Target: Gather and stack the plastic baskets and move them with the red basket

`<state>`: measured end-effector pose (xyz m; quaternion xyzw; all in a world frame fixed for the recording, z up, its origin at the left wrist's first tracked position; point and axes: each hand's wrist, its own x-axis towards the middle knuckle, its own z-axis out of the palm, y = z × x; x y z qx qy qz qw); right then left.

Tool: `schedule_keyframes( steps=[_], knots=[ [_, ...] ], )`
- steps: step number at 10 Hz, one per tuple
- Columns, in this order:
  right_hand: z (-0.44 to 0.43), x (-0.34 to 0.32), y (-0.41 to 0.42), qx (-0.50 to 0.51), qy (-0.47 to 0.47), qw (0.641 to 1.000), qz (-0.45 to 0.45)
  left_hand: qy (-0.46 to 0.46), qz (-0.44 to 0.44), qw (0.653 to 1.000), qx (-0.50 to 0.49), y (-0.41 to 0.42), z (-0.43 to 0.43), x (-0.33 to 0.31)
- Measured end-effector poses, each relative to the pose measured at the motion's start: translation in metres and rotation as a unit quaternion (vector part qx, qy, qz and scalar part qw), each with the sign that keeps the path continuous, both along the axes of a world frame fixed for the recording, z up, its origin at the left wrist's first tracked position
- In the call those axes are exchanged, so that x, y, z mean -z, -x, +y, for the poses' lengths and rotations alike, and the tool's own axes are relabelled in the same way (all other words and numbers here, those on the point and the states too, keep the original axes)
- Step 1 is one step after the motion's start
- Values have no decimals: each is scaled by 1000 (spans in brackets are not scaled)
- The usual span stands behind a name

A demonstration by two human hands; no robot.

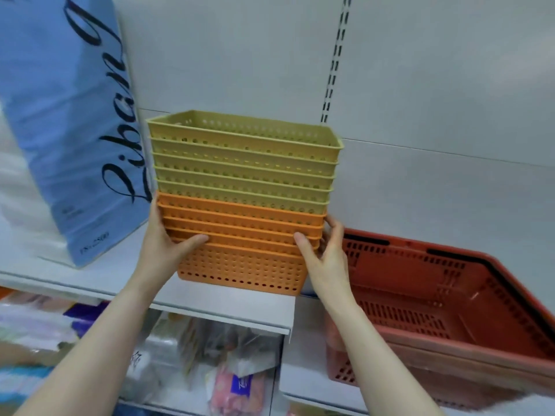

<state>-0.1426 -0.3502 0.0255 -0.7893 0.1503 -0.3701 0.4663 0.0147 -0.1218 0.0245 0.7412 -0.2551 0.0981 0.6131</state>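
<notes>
A tall stack of perforated plastic baskets (243,205) stands on a grey shelf (228,307), several olive-yellow ones nested on top of several orange ones. My left hand (166,244) grips the stack's left end at the orange layers, thumb across the front. On the right end my right hand (326,253) holds the same layers, fingers wrapped behind the corner. To the right, lower down, sits the large red basket (444,298), empty, with black handles folded along its rim.
A big blue paper bag (69,121) with black script stands on the shelf just left of the stack. A grey back wall with a slotted upright (333,64) is behind. Packaged goods (216,364) fill the shelf below.
</notes>
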Motion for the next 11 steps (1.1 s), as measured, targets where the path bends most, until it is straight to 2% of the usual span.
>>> schedule_keyframes(
  steps=[1,2,3,6,8,10,11],
  knots=[
    [7,-3,7,79,137,987,27,-82,-126,980,-132,9,-3,4],
    [13,1,8,122,314,941,29,-193,-333,914,-127,19,-8,13],
    [11,6,-3,128,394,907,72,-272,-366,885,-97,10,-14,22],
    [-15,4,-35,149,460,867,118,-291,-350,886,-85,-30,-29,14],
    [-18,0,-34,141,467,866,111,-281,-336,896,-76,-30,-33,16],
    [-19,-25,-6,67,402,900,153,-295,-280,911,-65,-16,-29,5],
    [-28,-56,37,167,367,913,57,-242,-252,935,-52,7,-19,26]
  ],
)
